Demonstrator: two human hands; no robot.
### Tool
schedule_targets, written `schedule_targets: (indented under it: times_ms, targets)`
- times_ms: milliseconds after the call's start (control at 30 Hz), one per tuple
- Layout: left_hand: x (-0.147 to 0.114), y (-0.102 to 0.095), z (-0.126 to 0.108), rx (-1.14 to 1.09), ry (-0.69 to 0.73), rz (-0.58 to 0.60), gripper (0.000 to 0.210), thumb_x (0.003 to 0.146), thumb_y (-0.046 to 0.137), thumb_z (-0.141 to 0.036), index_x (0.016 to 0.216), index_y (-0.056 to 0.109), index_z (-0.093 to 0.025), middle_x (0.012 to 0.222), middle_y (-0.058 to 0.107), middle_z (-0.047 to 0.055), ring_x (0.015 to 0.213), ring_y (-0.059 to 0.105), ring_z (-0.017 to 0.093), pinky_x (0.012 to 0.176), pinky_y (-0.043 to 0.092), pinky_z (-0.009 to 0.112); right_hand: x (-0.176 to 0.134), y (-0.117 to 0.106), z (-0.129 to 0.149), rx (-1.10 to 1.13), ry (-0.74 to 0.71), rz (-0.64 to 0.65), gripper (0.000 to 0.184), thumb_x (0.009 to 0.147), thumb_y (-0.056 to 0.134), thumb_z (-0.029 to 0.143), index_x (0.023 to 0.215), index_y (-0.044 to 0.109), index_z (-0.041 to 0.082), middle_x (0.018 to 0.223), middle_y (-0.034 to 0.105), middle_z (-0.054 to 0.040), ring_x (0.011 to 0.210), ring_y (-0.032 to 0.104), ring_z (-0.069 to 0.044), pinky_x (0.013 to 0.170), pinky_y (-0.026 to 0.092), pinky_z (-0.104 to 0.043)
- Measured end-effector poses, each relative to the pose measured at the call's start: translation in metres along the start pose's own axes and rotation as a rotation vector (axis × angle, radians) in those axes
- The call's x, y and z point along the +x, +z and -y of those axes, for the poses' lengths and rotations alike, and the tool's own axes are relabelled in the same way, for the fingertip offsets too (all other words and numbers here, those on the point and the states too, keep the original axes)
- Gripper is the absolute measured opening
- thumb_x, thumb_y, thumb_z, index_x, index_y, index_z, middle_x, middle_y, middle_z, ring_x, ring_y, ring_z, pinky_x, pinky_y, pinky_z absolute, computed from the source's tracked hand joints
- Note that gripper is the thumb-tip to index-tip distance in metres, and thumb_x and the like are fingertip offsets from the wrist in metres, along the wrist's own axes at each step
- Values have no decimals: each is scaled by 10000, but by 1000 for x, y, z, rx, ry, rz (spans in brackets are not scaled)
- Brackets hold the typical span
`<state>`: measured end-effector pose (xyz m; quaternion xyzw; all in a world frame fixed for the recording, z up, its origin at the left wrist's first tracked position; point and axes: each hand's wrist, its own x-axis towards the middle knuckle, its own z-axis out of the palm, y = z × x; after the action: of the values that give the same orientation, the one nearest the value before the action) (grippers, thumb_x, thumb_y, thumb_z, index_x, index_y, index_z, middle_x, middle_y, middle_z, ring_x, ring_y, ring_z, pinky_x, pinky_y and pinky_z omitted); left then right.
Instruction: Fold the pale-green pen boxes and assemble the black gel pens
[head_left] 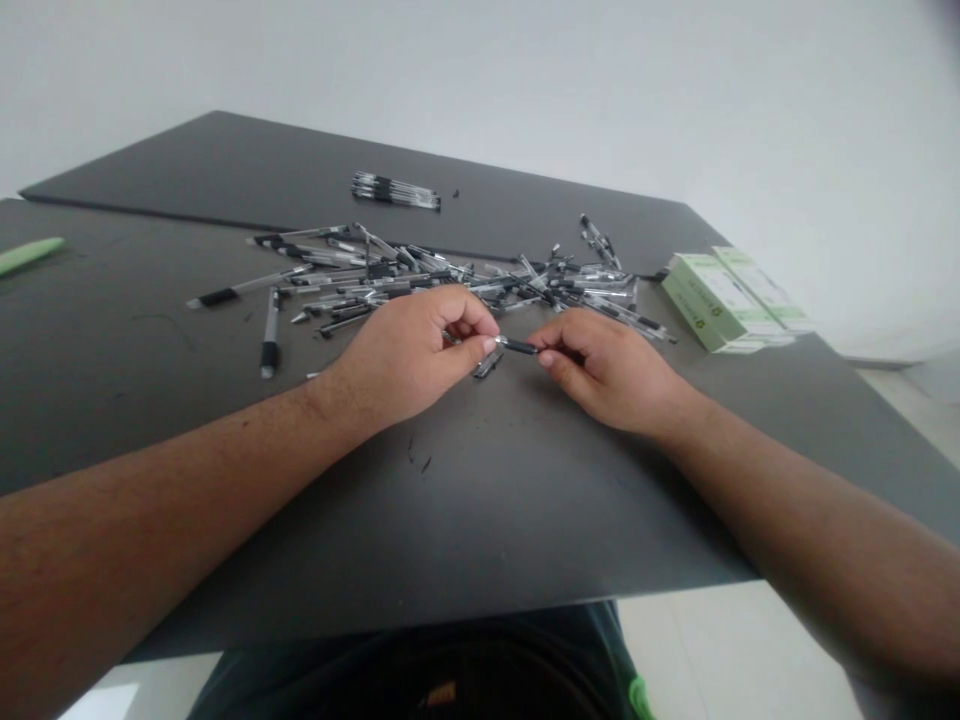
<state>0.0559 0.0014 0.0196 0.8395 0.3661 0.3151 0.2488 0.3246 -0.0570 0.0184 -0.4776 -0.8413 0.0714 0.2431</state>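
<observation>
Between my two hands a pen with a dark grip section lies roughly level above the table. My left hand pinches its left end between thumb and fingers. At the other end, my right hand pinches the tip with thumb and forefinger. Part of the pen is hidden by the left fingers. Just behind both hands spreads a loose pile of clear pens with black grips. A small dark-and-clear piece rests on the table below the held pen.
A neat stack of pens lies on the rear tabletop. Light green and white boxes stand at the right. A green object sits at the far left. Dark scraps lie on the grey table near me.
</observation>
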Motion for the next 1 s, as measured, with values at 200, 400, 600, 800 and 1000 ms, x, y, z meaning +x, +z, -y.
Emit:
schedule_targets:
  times_ms: [200, 400, 600, 800, 1000]
  targets:
    - [0, 1, 1, -12, -9, 12, 111, 972, 716, -306, 999, 813, -260, 894, 823, -2, 811, 748, 194, 819, 586, 319, -1, 0, 2, 11, 11, -3, 185, 1079, 616, 292, 1139, 786, 252, 1066, 833, -86, 999, 749, -285, 917, 576, -410]
    - [-1, 0, -1, -30, 3, 28, 116, 963, 722, -298, 1003, 823, -257, 891, 822, -4, 816, 754, 195, 812, 585, 316, 0, -3, 9, 67, 139, -36, 68, 928, 754, 264, 995, 743, 251, 889, 783, -21, 766, 685, -214, 755, 534, -347]
    - [-2, 1, 0, -36, 50, 19, 116, 970, 715, -294, 993, 820, -252, 881, 821, -6, 794, 756, 185, 794, 586, 307, 2, -4, 10, 69, 132, -49, 41, 912, 759, 271, 924, 729, 247, 836, 752, -9, 715, 649, -190, 712, 490, -333]
    - [-2, 1, 0, -53, 49, 12, 98, 967, 722, -278, 985, 813, -245, 880, 825, -5, 788, 753, 183, 804, 595, 307, 0, -3, 10, 61, 118, -41, 47, 950, 731, 288, 931, 739, 246, 824, 755, -8, 691, 637, -187, 701, 478, -330]
    - [-2, 2, 1, -85, 64, 4, 95, 955, 726, -254, 976, 815, -228, 876, 821, -2, 776, 742, 172, 766, 576, 285, 0, -2, 6, 40, 66, -7, 104, 1005, 679, 293, 981, 759, 231, 854, 767, -33, 755, 668, -208, 727, 471, -329]
